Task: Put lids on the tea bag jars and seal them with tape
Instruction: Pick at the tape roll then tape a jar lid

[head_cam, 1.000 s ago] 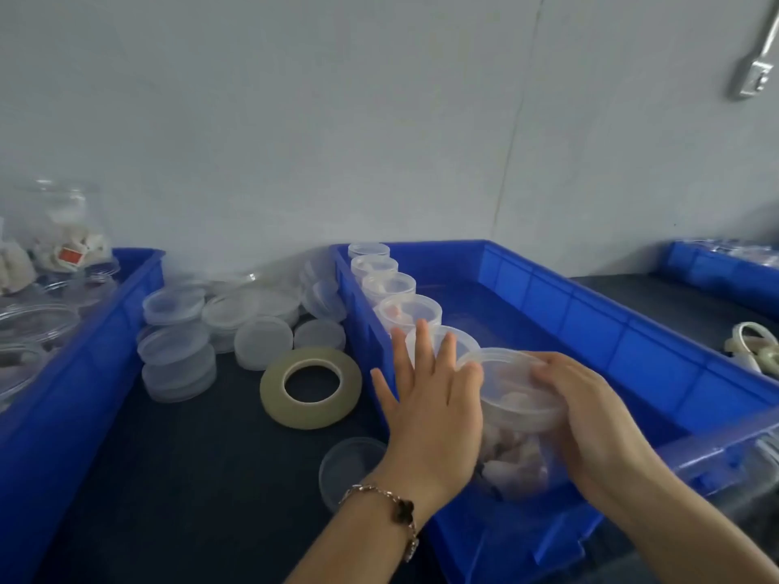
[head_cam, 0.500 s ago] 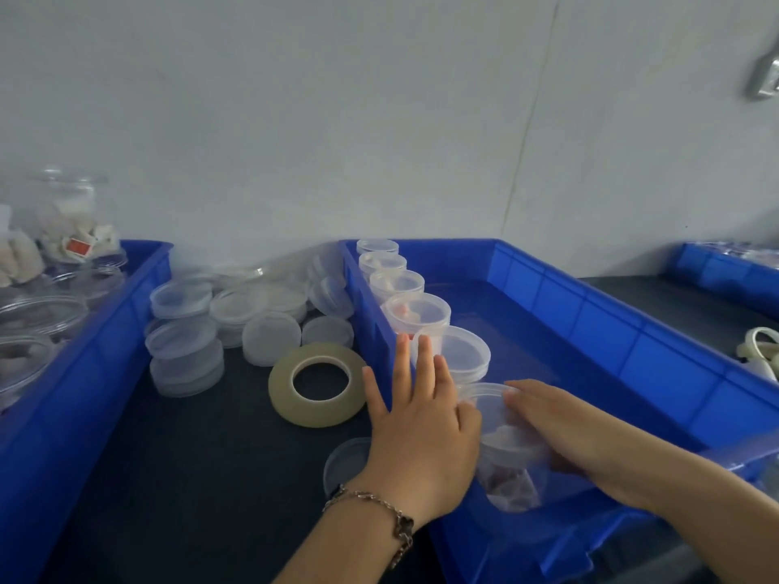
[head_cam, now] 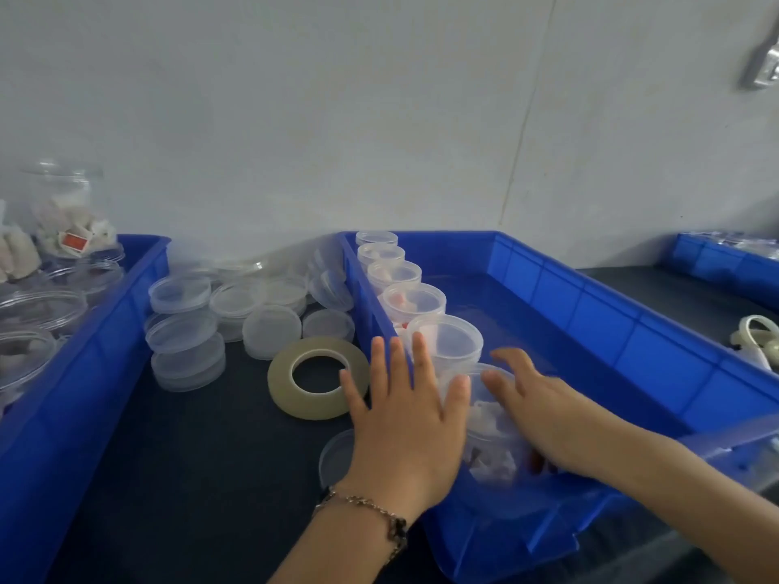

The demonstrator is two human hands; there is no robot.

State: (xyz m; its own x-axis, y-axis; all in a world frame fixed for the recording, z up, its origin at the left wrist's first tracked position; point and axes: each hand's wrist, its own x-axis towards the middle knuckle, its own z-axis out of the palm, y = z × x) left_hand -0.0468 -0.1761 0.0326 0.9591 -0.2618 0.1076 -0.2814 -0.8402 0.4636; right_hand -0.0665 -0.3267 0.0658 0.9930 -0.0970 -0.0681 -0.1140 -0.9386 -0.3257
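A clear lidded jar of tea bags (head_cam: 489, 432) stands in the near left corner of the blue bin (head_cam: 590, 305), at the near end of a row of several lidded jars (head_cam: 415, 299) along the bin's left wall. My right hand (head_cam: 543, 410) rests over its lid and right side. My left hand (head_cam: 404, 419), fingers spread, lies flat against its left side over the bin wall. A roll of clear tape (head_cam: 316, 377) lies flat on the dark table just left of my left hand. A single loose lid (head_cam: 335, 457) lies beside my left wrist.
Loose clear lids (head_cam: 185, 330) are stacked and scattered on the table behind the tape. A second blue bin (head_cam: 76, 373) at the left holds unlidded jars. Another blue bin (head_cam: 725, 259) and a white object (head_cam: 758, 343) sit at the far right.
The jar has gone down from above the bin edge into the bin's near corner. Both hands followed it down, and my right hand has flattened over the lid.
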